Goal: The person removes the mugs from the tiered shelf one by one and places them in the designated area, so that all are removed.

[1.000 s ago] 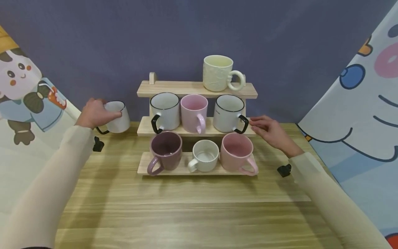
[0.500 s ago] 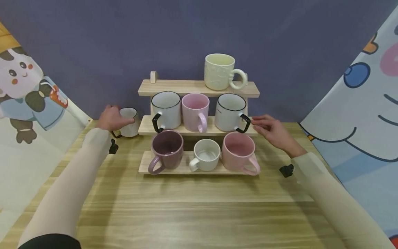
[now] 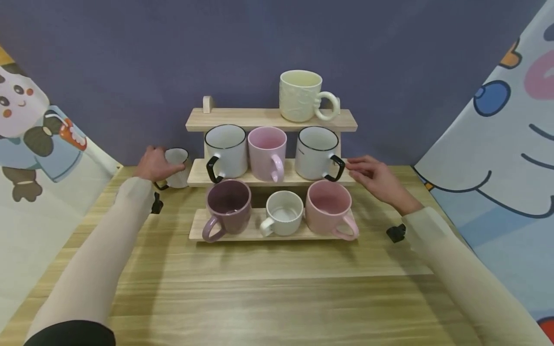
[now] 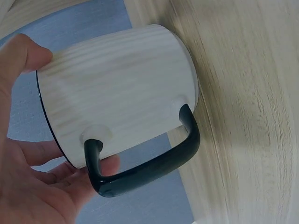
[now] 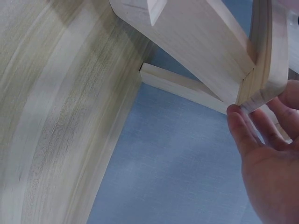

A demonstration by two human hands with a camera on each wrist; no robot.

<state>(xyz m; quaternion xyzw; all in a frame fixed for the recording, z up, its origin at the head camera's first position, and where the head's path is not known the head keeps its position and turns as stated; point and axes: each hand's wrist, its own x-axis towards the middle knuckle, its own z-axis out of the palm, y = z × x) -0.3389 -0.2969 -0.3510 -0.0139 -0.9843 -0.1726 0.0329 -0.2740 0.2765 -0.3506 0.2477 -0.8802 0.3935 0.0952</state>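
Observation:
Left of the wooden mug rack [image 3: 242, 118], my left hand [image 3: 153, 166] holds a white mug [image 3: 178, 179] with a black rim and black handle. In the left wrist view the thumb and fingers are around the mug's rim end, and its base is right at the wooden table surface. At the rack's other side, my right hand [image 3: 378, 181] pinches the right end of the middle shelf. The right wrist view shows the fingertips on that shelf end [image 5: 264, 91].
A pale yellow mug [image 3: 298, 98] stands on the top shelf. The middle shelf holds two black-rimmed white mugs [image 3: 231, 158] and a pink one [image 3: 264, 161] between them. Below are a purple mug [image 3: 235, 216], a small white cup [image 3: 283, 223] and another pink mug [image 3: 324, 221].
My left hand has carried the white mug to the right and down, closer to the rack, then stayed nearly still. The right hand keeps its place at the shelf end.

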